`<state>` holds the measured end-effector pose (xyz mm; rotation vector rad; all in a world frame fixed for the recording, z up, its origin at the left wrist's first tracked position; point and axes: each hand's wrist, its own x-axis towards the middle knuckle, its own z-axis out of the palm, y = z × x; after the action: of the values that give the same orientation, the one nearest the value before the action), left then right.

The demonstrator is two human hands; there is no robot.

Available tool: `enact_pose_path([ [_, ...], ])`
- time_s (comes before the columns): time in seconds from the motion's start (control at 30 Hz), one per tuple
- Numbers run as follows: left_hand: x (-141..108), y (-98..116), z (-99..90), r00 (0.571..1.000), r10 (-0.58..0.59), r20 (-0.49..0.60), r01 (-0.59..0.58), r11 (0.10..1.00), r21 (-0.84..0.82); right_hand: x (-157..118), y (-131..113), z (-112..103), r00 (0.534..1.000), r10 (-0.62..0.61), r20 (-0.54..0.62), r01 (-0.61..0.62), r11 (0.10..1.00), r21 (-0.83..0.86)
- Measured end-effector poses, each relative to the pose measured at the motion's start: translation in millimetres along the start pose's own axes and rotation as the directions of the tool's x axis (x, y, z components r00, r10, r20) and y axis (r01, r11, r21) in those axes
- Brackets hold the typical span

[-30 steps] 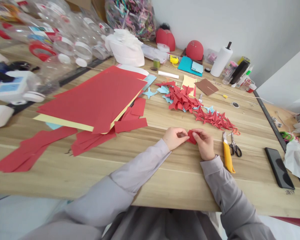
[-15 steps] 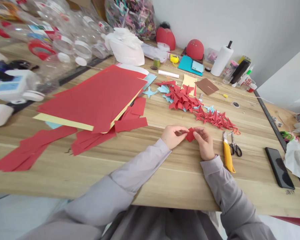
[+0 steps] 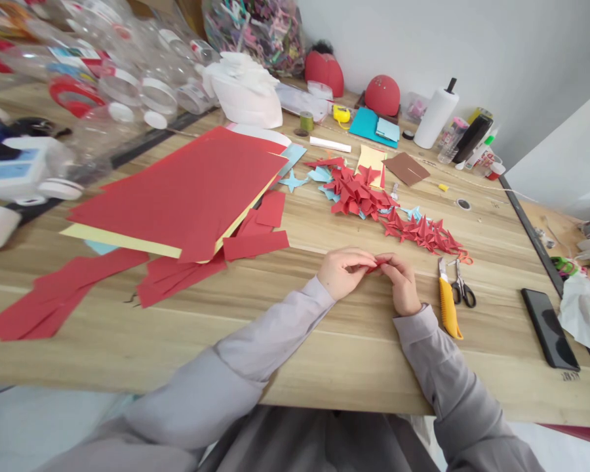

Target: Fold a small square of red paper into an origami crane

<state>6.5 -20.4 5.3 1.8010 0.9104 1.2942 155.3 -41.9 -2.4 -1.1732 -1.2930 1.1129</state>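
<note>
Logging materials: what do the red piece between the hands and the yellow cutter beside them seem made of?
The red piece looks like matte paper, given its sharp creases. The yellow utility knife seems glossy plastic, by its sheen, with a metal tip at the top.

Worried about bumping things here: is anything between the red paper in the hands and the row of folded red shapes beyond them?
Nothing visible: only the wooden tabletop lies between the small red paper, pinched by the left hand and right hand, and the folded red paper shapes.
</note>
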Motion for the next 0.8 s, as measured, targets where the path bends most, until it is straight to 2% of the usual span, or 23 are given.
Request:
enact_pose_path([
  [0.1, 0, 2, 0.8, 1.0, 0.014, -0.015, -0.014, 1.0, -0.019, 0, 1, -1, 1.0, 0.02, 0.005, -0.02, 1.0, 0.003],
  [0.17, 0, 2, 0.9, 0.999, -0.023, -0.038, 0.022, 0.999, -0.039, 1, 2, -1, 1.0, 0.017, 0.002, -0.017, 0.999, 0.031],
  [0.3, 0, -4, 0.9, 0.98, -0.181, -0.081, 0.167, 0.974, -0.151, 1, 4, 2, 0.999, -0.01, -0.052, 0.017, 0.991, 0.133],
  [0.43, 3, -10, 1.9, 0.924, -0.38, -0.04, 0.336, 0.858, -0.388, 0, 3, 5, 0.997, -0.044, -0.065, 0.056, 0.977, 0.207],
  [0.5, 4, -10, 2.2, 0.9, -0.436, -0.028, 0.379, 0.81, -0.448, 0, 4, 5, 0.995, -0.077, -0.059, 0.086, 0.984, 0.154],
  [0.63, 5, -9, 1.3, 0.87, -0.493, -0.002, 0.435, 0.77, -0.468, 0, 6, 5, 0.993, -0.118, -0.022, 0.117, 0.993, -0.031],
  [0.8, 5, -10, 0.0, 0.852, -0.523, 0.003, 0.461, 0.748, -0.478, 1, 10, 4, 0.996, -0.087, -0.033, 0.086, 0.996, -0.029],
])
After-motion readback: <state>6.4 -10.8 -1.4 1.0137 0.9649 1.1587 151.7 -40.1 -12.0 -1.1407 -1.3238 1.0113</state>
